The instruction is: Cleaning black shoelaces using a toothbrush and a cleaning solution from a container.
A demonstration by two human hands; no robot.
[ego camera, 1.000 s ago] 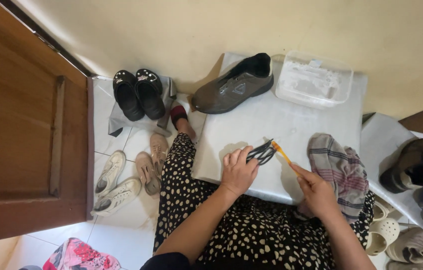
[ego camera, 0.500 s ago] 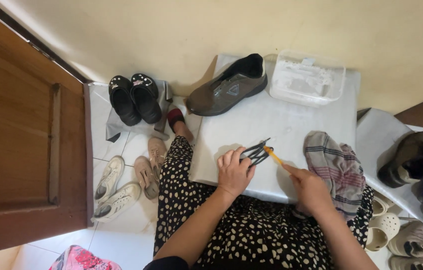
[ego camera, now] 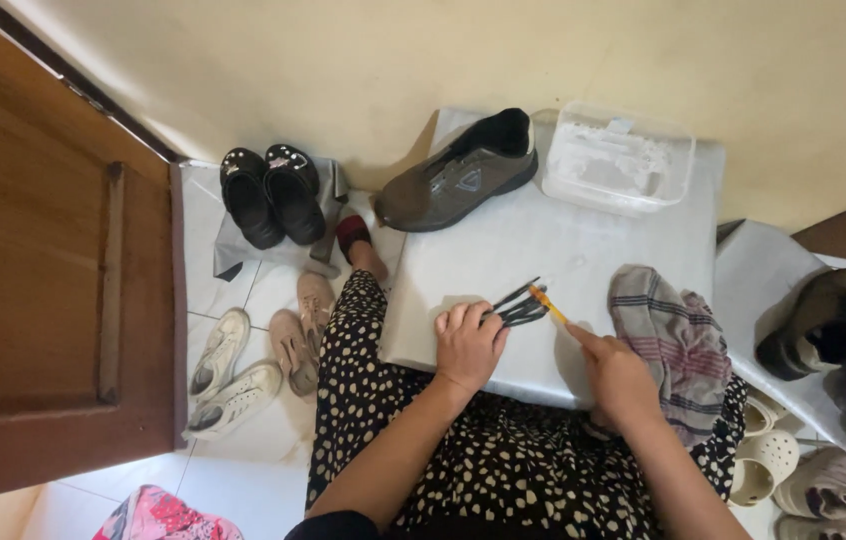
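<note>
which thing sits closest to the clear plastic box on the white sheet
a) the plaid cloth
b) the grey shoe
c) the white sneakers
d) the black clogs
b: the grey shoe lies right beside the clear plastic box at the far edge of the white sheet.

A home entryway, probably: a wooden door (ego camera: 53, 300) left of the hands, pairs of shoes (ego camera: 268, 190) on the tiled floor (ego camera: 263, 430), a plain wall beyond.
</note>
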